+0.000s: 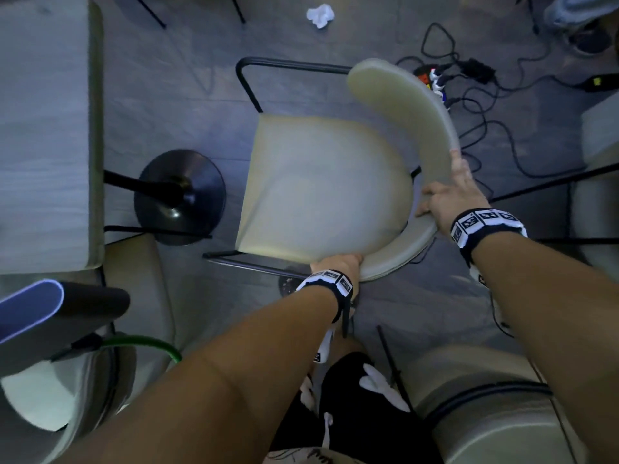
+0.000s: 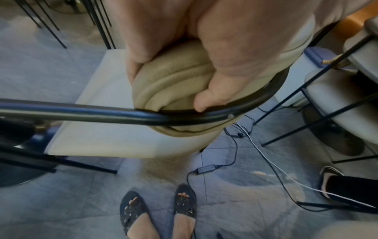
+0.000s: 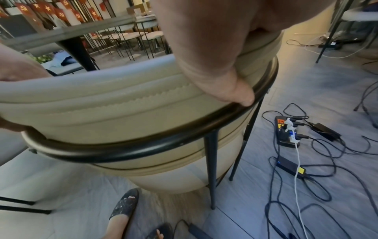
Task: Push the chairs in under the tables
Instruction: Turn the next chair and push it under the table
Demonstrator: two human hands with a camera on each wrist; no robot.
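Beige padded chair stands clear of the worktop, seat facing it. Left hand and right hand both curl their fingers over the curved backrest, placed to steer the push. No readable writing anywhere.

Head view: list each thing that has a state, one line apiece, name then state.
chair: out from the table, not pushed under
backrest: gripped by both hands
left hand: grips the backrest's end
right hand: grips the backrest's curve
table: standing left of the chair
power strip: several plugs in
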